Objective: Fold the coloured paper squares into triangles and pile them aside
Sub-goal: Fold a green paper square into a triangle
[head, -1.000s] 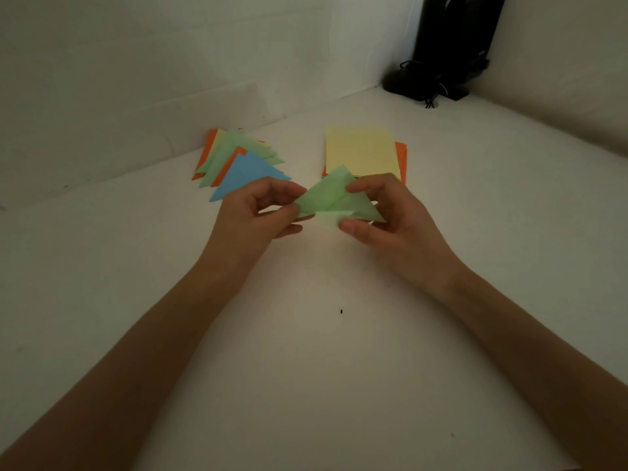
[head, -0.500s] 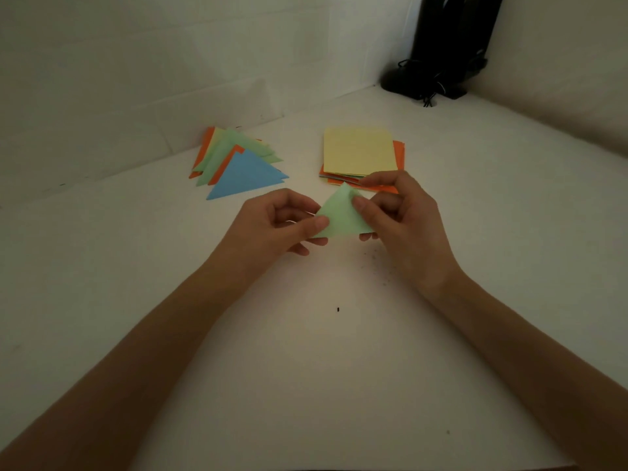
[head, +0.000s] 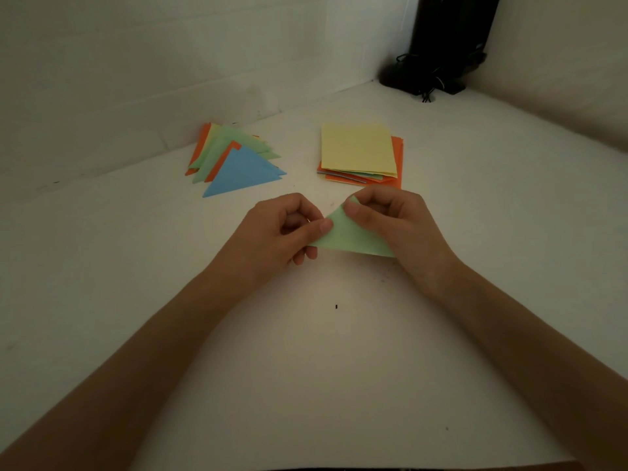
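A light green paper triangle lies low over the white table, pinched by both hands. My left hand grips its left corner between thumb and fingers. My right hand presses its top corner and covers its right side. Behind my left hand lies a pile of folded triangles, with a blue one on top over green, orange and yellow ones. Behind my right hand sits a stack of unfolded squares, a yellow sheet on top, orange sheets showing at the edges.
The white table meets white walls at the back and on the right. A black stand with cables occupies the far corner. Small dark specks dot the table near my right wrist.
The green paper went from loosely open in the air to folded flat into a triangle. Both hands have lowered it toward the table and shifted slightly right.
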The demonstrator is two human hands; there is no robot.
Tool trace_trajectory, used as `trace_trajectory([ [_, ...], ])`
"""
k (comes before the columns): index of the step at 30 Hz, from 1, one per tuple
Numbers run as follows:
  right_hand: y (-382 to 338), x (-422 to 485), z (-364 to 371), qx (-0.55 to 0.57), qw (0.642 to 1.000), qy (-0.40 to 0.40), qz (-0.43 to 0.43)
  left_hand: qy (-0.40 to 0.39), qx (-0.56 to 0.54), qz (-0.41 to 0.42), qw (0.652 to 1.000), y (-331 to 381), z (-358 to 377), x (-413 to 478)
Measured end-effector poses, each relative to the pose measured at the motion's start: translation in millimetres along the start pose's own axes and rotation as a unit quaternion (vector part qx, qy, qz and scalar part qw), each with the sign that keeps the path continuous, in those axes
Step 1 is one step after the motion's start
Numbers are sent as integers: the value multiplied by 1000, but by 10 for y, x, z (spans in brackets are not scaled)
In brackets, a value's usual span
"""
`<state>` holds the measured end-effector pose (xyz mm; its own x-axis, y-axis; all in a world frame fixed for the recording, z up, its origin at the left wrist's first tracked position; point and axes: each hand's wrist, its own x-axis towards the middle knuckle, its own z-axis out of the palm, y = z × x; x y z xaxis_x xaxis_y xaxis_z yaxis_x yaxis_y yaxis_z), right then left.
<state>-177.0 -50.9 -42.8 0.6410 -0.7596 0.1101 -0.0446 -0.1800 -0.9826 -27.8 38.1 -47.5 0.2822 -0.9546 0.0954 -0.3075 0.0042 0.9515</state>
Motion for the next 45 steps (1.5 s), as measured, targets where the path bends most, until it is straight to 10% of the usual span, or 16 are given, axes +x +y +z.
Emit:
trace_trajectory([
  [12, -29, -24, 8, 11, 999, 31, -17, -100, 99, 23, 990, 45, -44, -20],
  [18, 60, 40, -38, -125, 992, 25, 17, 2, 145, 16, 989, -62, -22, 8],
  [26, 201, 62, -12, -421, 905, 31, -47, 111, 469, -40, 875, -57, 39, -6],
  [33, 185, 48, 75, -566, 824, 32, -5, 121, 468, -8, 876, -139, 70, -11],
  [41, 114, 13, -312, -565, 822, -1, 66, 115, 452, -19, 884, -160, 37, 8],
  [45, 178, -54, -286, -551, 820, 7, -156, 112, 455, -21, 883, -152, 33, 14],
])
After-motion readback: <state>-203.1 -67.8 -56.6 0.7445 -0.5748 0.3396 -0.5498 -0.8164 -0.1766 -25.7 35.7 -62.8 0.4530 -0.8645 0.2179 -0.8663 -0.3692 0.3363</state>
